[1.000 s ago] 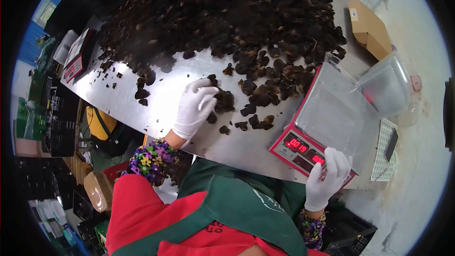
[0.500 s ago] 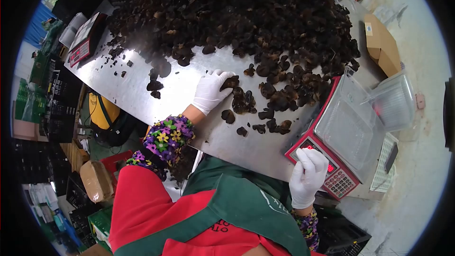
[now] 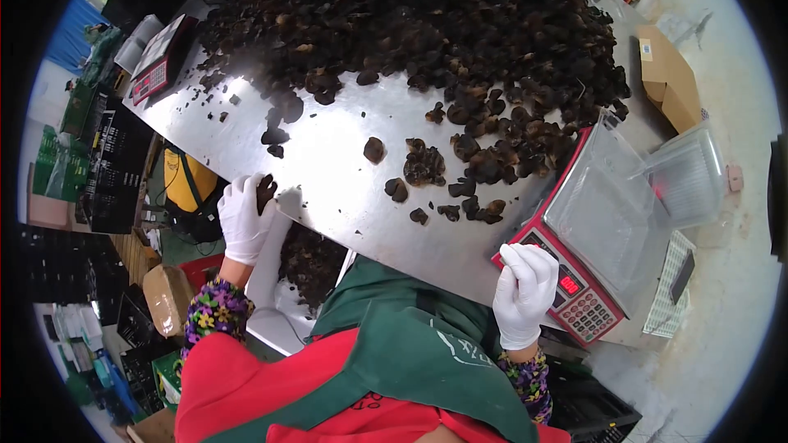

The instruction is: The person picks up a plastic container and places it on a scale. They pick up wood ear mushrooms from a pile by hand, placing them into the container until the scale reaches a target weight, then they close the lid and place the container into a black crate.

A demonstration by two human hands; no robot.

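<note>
My left hand (image 3: 244, 220), in a white glove, is at the table's near left edge with its fingers closed around a dark wood ear mushroom (image 3: 265, 191). Just below it is a white bin (image 3: 264, 279) holding dark mushroom pieces. My right hand (image 3: 525, 295), also gloved, is beside the red digital scale (image 3: 593, 312); its fingers are pinched together, and I cannot make out anything between them. A clear plastic tray (image 3: 607, 217) rests on the scale. Several loose wood ears (image 3: 424, 162) lie on the metal table (image 3: 328, 172) in front of me.
A large heap of wood ears (image 3: 410, 25) covers the far side of the table. Clear stacked containers (image 3: 688, 176) stand right of the scale, near a cardboard box (image 3: 669, 78). A second scale (image 3: 160, 61) sits at the far left. Black crates (image 3: 119, 168) are on the left.
My left hand has moved left from the loose wood ears to the table edge above the bin, carrying one. A single wood ear now lies apart. My right hand shifted slightly left, still pinched.
</note>
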